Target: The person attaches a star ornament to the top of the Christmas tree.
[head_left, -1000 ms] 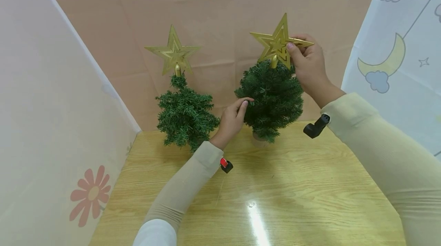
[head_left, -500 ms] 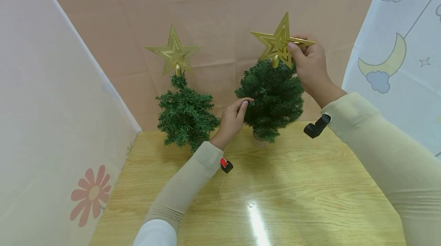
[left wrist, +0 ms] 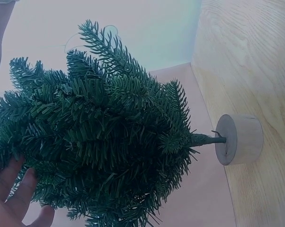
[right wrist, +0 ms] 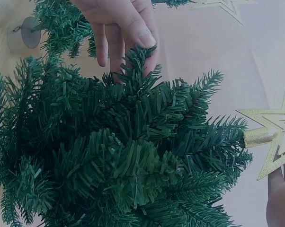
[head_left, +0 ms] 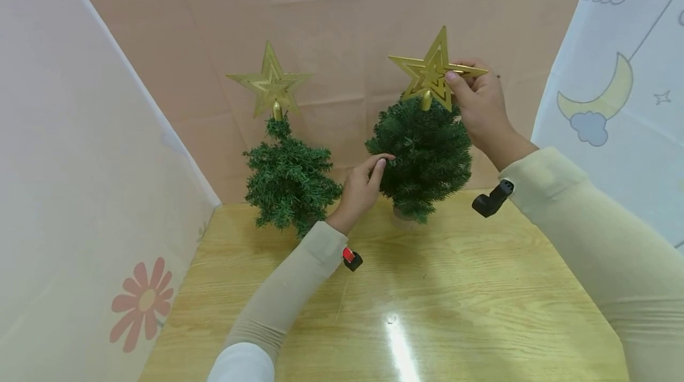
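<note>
Star [head_left: 431, 75], pinched by the right hand [head_left: 481, 106], dips slightly lower, apparently seating deeper on the tree [head_left: 422, 156]. Left hand [head_left: 360, 191] pinches a branch [right wrist: 134, 64].

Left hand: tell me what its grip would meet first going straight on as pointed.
The left hand would likely first meet the tree on the right, whose branch tip it pinches; exact depth is unclear.

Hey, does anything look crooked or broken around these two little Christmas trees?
The gold star in the right hand looks askew: it leans toward that hand, while the other star stands nearer upright. I see nothing plainly broken or spilled.
</note>
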A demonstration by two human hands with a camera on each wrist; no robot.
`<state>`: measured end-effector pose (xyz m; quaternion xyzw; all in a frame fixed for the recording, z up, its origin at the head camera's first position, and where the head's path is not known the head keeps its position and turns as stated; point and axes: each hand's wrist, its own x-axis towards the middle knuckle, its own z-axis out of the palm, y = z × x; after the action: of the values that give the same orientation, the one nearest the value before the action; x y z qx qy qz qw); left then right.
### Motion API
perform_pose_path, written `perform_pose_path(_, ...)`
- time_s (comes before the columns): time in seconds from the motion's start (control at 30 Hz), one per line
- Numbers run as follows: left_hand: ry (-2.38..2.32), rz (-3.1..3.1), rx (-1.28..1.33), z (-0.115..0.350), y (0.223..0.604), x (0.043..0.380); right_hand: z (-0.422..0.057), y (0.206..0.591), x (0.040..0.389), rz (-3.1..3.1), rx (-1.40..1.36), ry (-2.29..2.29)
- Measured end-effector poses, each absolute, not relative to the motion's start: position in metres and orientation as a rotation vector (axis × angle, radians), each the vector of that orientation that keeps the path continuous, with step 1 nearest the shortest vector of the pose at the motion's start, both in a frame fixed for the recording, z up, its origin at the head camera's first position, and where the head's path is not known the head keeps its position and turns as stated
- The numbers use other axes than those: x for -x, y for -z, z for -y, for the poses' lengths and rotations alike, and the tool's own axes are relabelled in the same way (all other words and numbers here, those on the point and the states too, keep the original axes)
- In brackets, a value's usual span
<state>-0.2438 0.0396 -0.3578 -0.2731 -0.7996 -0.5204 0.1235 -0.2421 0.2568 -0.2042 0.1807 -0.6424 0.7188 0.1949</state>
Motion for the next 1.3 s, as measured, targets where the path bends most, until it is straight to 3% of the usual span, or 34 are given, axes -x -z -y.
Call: perform_pose_path(1.3, 1.525, 2.339, 0.811, -0.037, 0.357, 0.246, -0.27, 0.205, 0.25, 1.981, -0.551, -2.021)
